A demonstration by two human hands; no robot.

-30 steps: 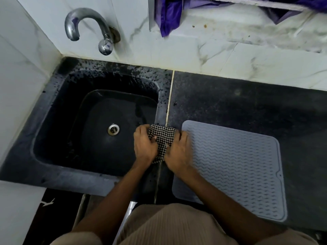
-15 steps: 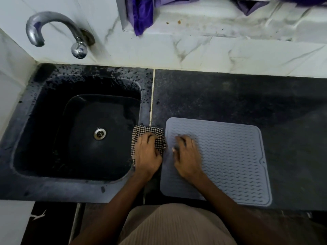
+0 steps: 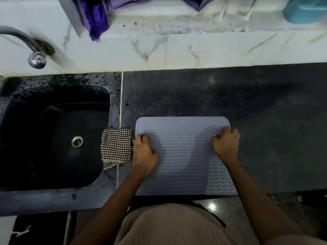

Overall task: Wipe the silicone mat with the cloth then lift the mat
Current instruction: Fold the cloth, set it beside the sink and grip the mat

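Note:
The grey silicone mat (image 3: 182, 156) with a wavy ribbed surface lies on the dark counter in front of me. My left hand (image 3: 144, 153) grips its left edge with curled fingers. My right hand (image 3: 226, 143) grips its right edge near the far corner. The black-and-white checked cloth (image 3: 116, 147) lies folded on the counter rim between the sink and the mat, just left of my left hand, with no hand on it.
A black sink (image 3: 53, 138) with a metal drain sits at the left, under a chrome tap (image 3: 33, 50). The dark counter (image 3: 265, 129) stretches to the right. Purple fabric (image 3: 97, 18) hangs from the marble ledge behind, and a blue container (image 3: 304, 9) stands at the far right.
My left hand let go of the cloth and moved to the mat's left edge. My right hand moved from the mat's left part across to its right edge.

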